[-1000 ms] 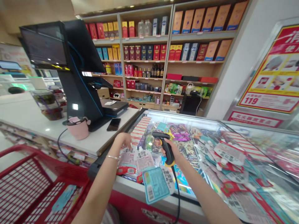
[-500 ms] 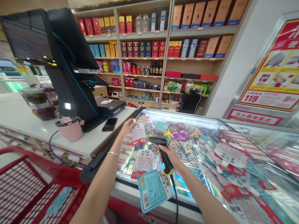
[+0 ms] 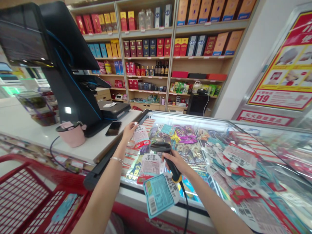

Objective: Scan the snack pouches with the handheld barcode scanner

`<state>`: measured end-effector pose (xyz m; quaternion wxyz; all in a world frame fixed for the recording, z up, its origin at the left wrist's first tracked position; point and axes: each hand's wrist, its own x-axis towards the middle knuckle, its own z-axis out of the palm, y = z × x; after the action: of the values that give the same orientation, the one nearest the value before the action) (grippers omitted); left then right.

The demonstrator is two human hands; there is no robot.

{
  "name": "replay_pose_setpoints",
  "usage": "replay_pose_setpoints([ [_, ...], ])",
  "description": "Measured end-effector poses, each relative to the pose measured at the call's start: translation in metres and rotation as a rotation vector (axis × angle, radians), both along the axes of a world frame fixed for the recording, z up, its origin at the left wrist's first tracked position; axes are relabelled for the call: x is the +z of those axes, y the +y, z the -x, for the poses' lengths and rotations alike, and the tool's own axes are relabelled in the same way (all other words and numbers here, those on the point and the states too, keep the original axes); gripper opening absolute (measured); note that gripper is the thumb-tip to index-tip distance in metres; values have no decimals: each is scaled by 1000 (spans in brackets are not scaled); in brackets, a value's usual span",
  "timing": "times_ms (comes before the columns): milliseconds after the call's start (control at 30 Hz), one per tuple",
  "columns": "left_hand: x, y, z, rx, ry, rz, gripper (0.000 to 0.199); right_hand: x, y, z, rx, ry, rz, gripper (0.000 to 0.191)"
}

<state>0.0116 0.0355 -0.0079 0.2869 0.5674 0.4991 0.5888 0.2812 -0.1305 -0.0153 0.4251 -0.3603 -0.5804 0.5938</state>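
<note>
My left hand (image 3: 129, 131) is closed on the top of a red-and-white spouted juice pouch (image 3: 141, 136), held over the glass freezer top (image 3: 190, 117). In my right hand (image 3: 177, 161) is a black barcode scanner (image 3: 172, 167); its head points left toward the held pouch. Below the scanner head lies another red-and-white pouch (image 3: 149, 167). A blue pouch (image 3: 159, 195) overhangs the front edge, its barcode facing up. Farther back on the glass is a light-blue pouch (image 3: 167, 129). The scanner's cord (image 3: 186, 208) hangs down over the front edge.
A loose heap of red and blue pouches (image 3: 243, 175) covers the right side. To the left, a counter holds a checkout terminal (image 3: 73, 87), a phone (image 3: 113, 128) and a pink cup (image 3: 71, 135). A red shopping cart (image 3: 26, 191) stands at lower left. Stocked shelves (image 3: 146, 58) line the back.
My left hand has shifted slightly left with the pouch. The scanner's head has also moved a little left, and the whole view has tilted slightly.
</note>
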Motion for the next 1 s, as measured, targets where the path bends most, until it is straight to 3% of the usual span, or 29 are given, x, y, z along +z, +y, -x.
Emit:
replay_pose_setpoints([
  [300, 7, -7, -2, 78, -78, 81, 29, 4, 0, 2, -24, 48, 29, 33],
  [433, 9, -3, -8, 84, -157, 78, 32, 27, -7, -9, -97, 149, 9, 34],
  [533, 17, -3, -28, 0, -250, 144, 32, 49, -22, -36, -195, 211, -36, 34],
  [633, 33, -10, -71, -140, -268, 204, 31, 64, -44, -80, -323, 191, -78, 35],
  [767, 57, -35, -163, -289, -292, 252, 26, 69, -80, -148, -526, 247, -123, 39],
  [900, 73, -68, -265, -399, -437, 288, 26, 62, -115, -210, -700, 417, -145, 35],
  [1000, 72, -93, -324, -398, -412, 301, 35, 47, -137, -249, -804, 551, -182, 32],
])
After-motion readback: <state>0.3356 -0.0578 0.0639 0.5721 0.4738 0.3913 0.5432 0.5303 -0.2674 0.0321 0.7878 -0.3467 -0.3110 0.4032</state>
